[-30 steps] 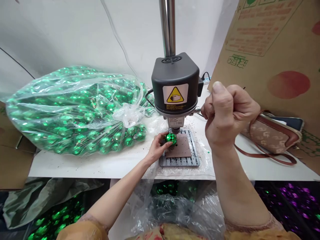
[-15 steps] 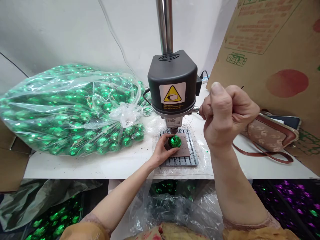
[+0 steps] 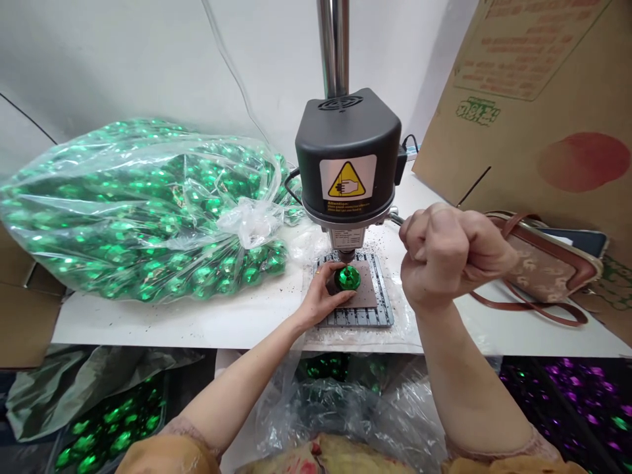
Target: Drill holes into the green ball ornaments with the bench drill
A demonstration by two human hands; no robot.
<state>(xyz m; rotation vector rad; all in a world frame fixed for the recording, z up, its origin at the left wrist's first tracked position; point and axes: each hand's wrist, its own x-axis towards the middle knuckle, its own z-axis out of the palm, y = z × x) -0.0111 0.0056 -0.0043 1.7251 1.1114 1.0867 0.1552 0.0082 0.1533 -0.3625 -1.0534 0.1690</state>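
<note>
A shiny green faceted ball (image 3: 347, 278) sits on a brownish square pad (image 3: 366, 289) on the slotted base plate (image 3: 384, 309) of a small bench drill press (image 3: 348, 155). My left hand (image 3: 320, 293) grips the ball from its left side, thumb in front and fingers behind. The drill's chuck (image 3: 346, 255) is straight above, with the bit at the top of the ball; whether it has entered cannot be made out. Right of the motor housing, my right hand (image 3: 444, 253) is closed in a fist around the press's feed lever (image 3: 395, 217), whose grip is hidden inside it.
A large clear plastic bag (image 3: 148, 210) full of green balls lies on the white table (image 3: 197, 322) at left. At right are a brown handbag (image 3: 548, 257) and a cardboard box (image 3: 523, 131). Green balls (image 3: 113, 421) and purple balls (image 3: 577, 395) lie below the table edge.
My right fist has tipped downward and forward with the lever. My left hand keeps its hold on the ball. The whole view has shifted slightly.
</note>
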